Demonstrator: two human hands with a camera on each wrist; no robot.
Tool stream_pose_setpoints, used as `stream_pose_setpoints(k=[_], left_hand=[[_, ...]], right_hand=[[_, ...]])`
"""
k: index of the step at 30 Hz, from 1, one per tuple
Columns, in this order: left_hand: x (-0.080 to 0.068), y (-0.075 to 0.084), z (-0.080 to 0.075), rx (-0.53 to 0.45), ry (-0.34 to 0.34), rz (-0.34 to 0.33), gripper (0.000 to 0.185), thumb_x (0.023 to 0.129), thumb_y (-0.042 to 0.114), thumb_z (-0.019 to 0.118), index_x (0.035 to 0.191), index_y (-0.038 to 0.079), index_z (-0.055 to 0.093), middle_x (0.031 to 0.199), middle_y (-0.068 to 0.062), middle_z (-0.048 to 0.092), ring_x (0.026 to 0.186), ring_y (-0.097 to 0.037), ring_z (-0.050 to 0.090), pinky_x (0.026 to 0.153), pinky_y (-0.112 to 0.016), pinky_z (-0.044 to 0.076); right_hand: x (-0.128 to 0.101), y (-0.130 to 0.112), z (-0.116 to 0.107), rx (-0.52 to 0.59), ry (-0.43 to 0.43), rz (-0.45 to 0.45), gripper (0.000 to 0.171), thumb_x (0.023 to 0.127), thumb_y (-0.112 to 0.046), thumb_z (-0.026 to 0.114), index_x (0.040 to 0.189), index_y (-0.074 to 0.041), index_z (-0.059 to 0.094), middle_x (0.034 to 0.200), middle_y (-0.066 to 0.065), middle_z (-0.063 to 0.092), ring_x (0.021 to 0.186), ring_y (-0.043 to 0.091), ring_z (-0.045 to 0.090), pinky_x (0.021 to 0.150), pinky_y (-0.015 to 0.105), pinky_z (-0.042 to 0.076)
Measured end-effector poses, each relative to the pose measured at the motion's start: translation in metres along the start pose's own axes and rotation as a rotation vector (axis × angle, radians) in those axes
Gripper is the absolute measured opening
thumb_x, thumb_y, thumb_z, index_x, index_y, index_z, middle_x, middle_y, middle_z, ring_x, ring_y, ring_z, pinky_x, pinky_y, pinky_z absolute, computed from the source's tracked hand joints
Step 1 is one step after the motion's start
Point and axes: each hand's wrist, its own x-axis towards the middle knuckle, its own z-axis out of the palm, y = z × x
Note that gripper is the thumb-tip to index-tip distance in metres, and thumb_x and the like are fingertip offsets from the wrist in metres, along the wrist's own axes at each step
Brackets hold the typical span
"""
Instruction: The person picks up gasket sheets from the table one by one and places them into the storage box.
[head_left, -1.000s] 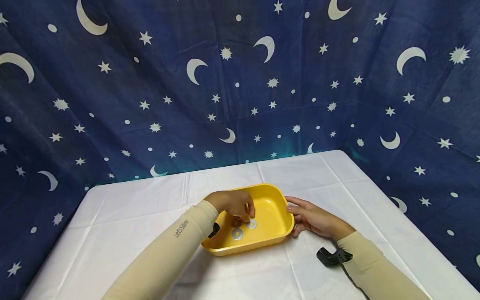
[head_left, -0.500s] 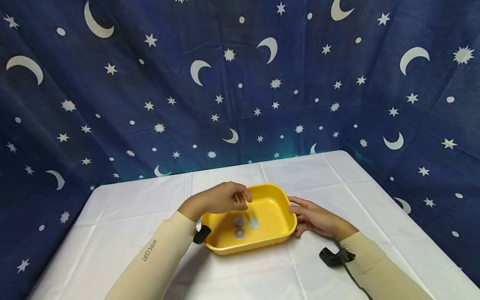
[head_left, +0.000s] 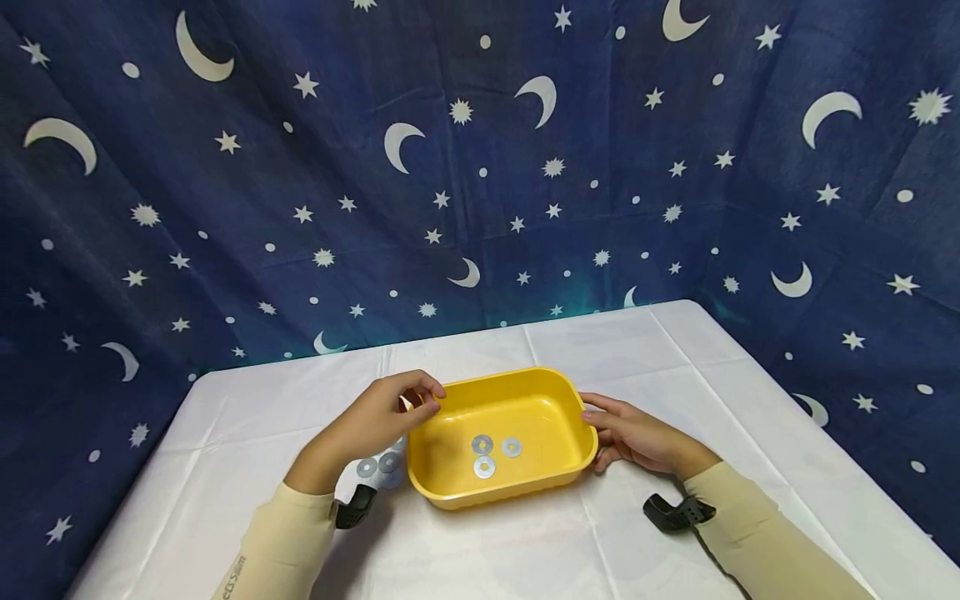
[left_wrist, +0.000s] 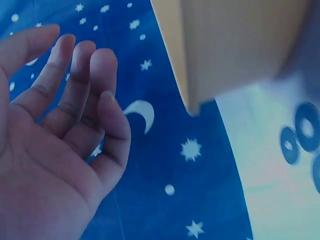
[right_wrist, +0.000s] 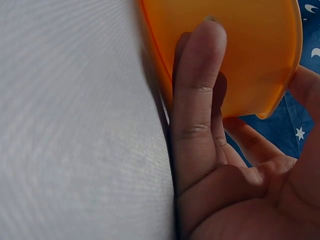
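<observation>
Left hand (head_left: pixel 392 410) empty, fingers loosely curved and apart; right hand (head_left: pixel 637 437) clamped on right end of yellow tray (head_left: pixel 551 425). Three washers (head_left: pixel 479 469) inside tray, lower centre of frame. Probably light, stiff, slippery; pinch by edges.

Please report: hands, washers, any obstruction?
Left hand empty, near yellow tray. Right hand holding tray's right end. Three washers inside, others outside, tray wall between.

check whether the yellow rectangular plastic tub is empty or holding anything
Not empty, though far from full: in the head view, three flat grey metal rings lie inside the tub, much of its floor bare.
</observation>
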Motion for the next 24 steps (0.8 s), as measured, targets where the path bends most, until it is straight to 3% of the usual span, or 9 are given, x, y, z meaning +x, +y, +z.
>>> stream_pose_setpoints(k=[8,12,18,24], left_hand=[[-0.028,-0.026,-0.008,0.007,0.135,-0.145,0.014,0.096,0.022,0.067,0.107,0.014,0.067,0.092,0.001,0.065,0.085,-0.018,0.059,0.075,-0.031,0.051],[-0.036,-0.039,-0.011,0.012,0.164,-0.198,0.014,0.096,0.023,0.068,0.106,0.013,0.067,0.092,-0.002,0.065,0.085,-0.018,0.059,0.072,-0.031,0.051],[-0.046,-0.058,-0.017,-0.013,0.144,-0.25,0.018,0.095,0.018,0.067,0.109,0.007,0.066,0.092,-0.005,0.064,0.081,-0.019,0.059,0.068,-0.028,0.05],[-0.052,-0.078,-0.02,-0.034,0.077,-0.32,0.02,0.092,0.016,0.07,0.109,0.006,0.067,0.086,-0.005,0.062,0.075,-0.02,0.06,0.067,-0.03,0.048]], right_hand=[[0.001,0.002,-0.002,-0.002,-0.01,-0.006,0.071,0.106,-0.037,0.046,0.16,-0.006,0.01,0.117,0.014,0.068,0.083,0.021,0.071,0.071,0.032,0.061],[0.0,0.003,-0.002,-0.006,-0.001,-0.005,0.071,0.106,-0.036,0.047,0.16,-0.007,0.011,0.114,0.014,0.069,0.081,0.021,0.071,0.072,0.032,0.061],[0.0,0.003,-0.001,-0.014,-0.01,-0.006,0.072,0.106,-0.036,0.047,0.16,-0.006,0.01,0.114,0.015,0.07,0.082,0.021,0.071,0.073,0.032,0.061],[0.0,0.001,-0.001,-0.023,-0.017,-0.018,0.071,0.107,-0.036,0.046,0.16,-0.006,0.01,0.115,0.017,0.069,0.082,0.022,0.071,0.074,0.032,0.061]])
